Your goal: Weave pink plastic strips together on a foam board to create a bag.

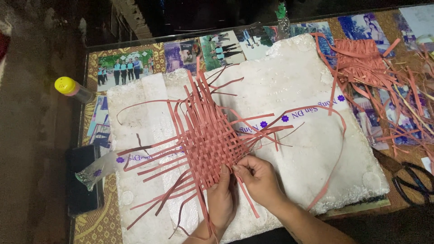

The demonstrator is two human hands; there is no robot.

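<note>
A half-woven mat of reddish-brown strips (205, 135) lies on a white foam slab (298, 86), with loose strip ends fanning out on all sides. My left hand (221, 201) rests under the mat's near edge, its fingers pressing the weave. Beside it, my right hand (257, 178) pinches a single red strip (246, 199) at the mat's near right corner. A long loose strip (337, 149) curves away to the right across the foam.
A pile of red strips and a smaller woven piece (370, 63) lie at the back right. Black scissors (413, 180) sit at the right edge. A yellow-capped bottle (70, 88) and a dark phone (83, 180) are on the left. Photographs (126, 68) lie under the glass tabletop.
</note>
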